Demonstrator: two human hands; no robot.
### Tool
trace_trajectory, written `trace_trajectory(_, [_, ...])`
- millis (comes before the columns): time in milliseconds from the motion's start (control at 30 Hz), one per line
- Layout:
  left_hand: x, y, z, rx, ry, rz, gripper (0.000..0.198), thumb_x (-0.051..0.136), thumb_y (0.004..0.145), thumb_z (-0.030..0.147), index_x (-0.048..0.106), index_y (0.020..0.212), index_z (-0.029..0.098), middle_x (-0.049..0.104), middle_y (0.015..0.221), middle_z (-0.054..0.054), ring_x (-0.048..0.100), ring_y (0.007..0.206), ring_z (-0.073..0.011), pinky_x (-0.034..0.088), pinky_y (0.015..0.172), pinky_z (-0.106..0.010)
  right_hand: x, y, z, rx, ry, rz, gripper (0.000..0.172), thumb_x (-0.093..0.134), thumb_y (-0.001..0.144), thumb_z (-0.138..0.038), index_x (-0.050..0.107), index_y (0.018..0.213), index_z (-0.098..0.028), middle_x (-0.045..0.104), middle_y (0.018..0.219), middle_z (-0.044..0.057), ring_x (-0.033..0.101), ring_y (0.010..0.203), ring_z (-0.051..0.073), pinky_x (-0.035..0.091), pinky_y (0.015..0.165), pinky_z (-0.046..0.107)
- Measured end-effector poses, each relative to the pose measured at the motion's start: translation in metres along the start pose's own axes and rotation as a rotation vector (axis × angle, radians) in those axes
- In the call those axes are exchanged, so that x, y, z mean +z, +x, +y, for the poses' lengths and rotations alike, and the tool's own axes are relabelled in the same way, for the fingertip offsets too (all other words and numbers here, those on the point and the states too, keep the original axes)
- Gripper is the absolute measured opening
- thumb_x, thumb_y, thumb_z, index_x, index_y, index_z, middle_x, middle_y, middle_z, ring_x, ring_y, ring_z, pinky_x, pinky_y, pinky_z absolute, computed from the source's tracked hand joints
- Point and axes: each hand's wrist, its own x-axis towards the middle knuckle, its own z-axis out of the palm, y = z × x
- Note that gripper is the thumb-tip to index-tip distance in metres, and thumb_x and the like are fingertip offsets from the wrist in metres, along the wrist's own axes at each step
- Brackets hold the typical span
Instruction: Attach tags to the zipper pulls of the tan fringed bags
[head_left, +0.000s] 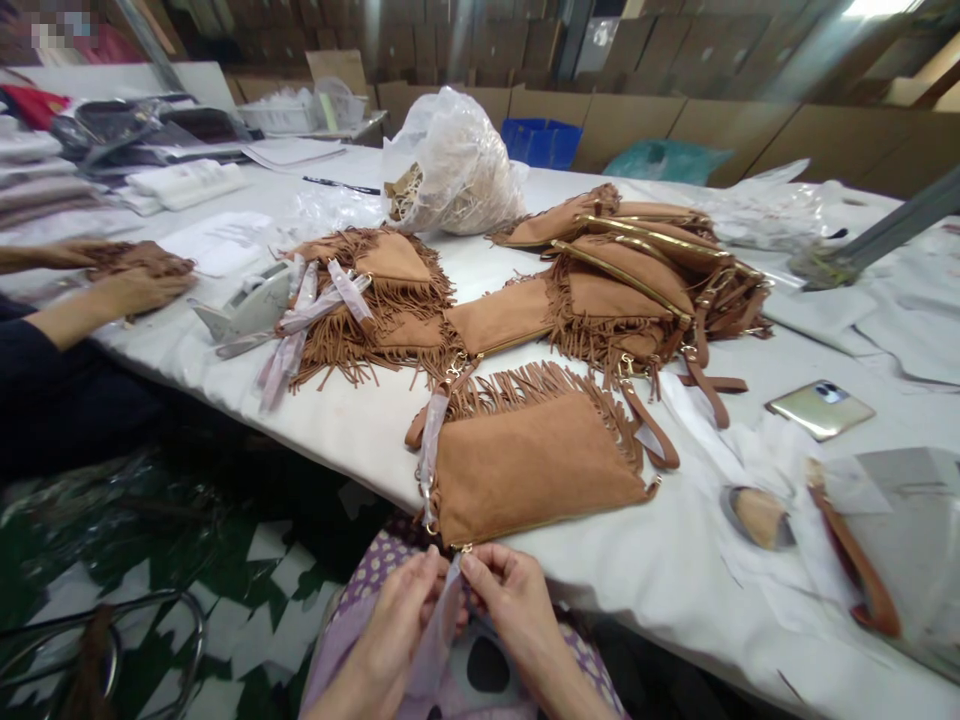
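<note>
A brown suede pouch (536, 465) with fringe lies flat at the table's near edge, its zipper side toward me. At its near left corner, by the gold zipper end, my right hand (514, 590) pinches the top of a translucent wrapping strip (436, 640). My left hand (405, 605) is closed beside it, fingers curled against the same strip, which hangs down between both hands over my lap. Some left fingertips are hidden. Along the pouch's left side runs a wrist strap (431, 440) wrapped in similar clear film.
More fringed pouches (630, 260) are piled behind, others (397, 260) to the left near a tape dispenser (251, 305). A stuffed plastic bag (454, 165) stands farther back. To the right lie a phone (821, 408) and a tape roll (759, 517). Another person's hands (142, 285) hold brown material.
</note>
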Motion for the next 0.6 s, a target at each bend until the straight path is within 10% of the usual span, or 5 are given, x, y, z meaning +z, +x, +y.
trace_trajectory(267, [0.003,0.009,-0.010,-0.011,0.005,-0.064,0.044,0.061,0.074,0.059,0.049,0.073,0.017,0.049,0.051,0.009,0.020,0.029,0.0008,0.010,0.031,-0.014,0.003,-0.002,0.000,-0.077,-0.088,0.041,0.040,0.065,0.070,-0.054,0.061,0.061,-0.015,0.053,0.048,-0.002,0.041,0.046,0.010,0.032,0.045,0.022])
trace_trajectory(600, [0.005,0.012,-0.015,-0.018,0.030,-0.010,0.041,0.061,0.072,0.058,0.047,0.073,0.019,0.048,0.054,0.009,0.023,0.030,-0.0005,0.012,0.031,-0.014,0.003,-0.002,0.006,-0.174,-0.266,0.086,0.039,0.055,0.079,-0.050,0.061,0.063,-0.016,0.056,0.056,0.001,0.045,0.053,0.013,0.035,0.049,0.024])
